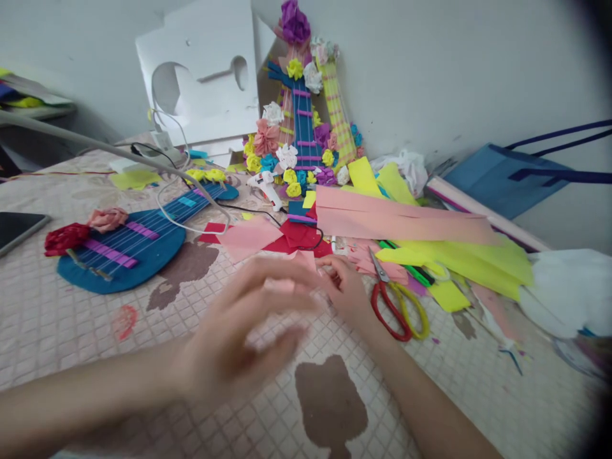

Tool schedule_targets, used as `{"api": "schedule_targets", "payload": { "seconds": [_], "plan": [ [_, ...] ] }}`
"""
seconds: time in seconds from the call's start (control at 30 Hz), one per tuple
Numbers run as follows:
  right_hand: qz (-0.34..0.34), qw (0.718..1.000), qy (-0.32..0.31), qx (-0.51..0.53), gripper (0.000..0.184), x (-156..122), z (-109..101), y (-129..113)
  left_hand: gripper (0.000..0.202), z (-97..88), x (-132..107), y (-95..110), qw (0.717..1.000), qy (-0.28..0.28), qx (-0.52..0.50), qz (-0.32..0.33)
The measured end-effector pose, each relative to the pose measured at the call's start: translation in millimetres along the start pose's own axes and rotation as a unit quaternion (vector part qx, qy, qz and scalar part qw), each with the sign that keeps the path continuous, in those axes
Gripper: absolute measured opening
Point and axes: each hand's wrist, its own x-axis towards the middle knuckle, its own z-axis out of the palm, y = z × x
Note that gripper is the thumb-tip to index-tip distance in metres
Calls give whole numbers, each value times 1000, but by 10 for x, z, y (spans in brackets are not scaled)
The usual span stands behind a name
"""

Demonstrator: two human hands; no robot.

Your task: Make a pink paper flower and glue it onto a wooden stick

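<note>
My left hand [248, 319] is smeared by motion in the middle of the view, its fingers curved and apart from the thumb, with nothing visible in it. Just beyond and to the right, my right hand [345, 287] has its fingers curled together at a small piece of pink crepe paper [302, 257], partly hidden behind the left hand. A pair of scissors [393, 312] with red and yellow handles lies right of my right wrist. Past the hands are a pink paper sheet [251, 234] and red paper pieces [295, 236].
A blue toy guitar [124, 248] with paper roses lies at left. Behind the hands rest a glue gun [268, 188] and its cord. Long pink strips [401, 217] and yellow crepe paper [478, 261] spread at right. Decorated guitars [306, 121] lean against the wall.
</note>
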Motion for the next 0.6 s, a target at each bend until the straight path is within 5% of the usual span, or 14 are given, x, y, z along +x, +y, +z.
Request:
{"api": "schedule_targets", "payload": {
  "seconds": [0.23,0.6],
  "plan": [
    [-60,995,-75,-28,31,33,21,55,26,221,259,-975,979,-87,179,-30],
    [-71,993,-75,-52,37,25,42,74,22,251,265,-1116,975,-87,181,-95]
  ]
}}
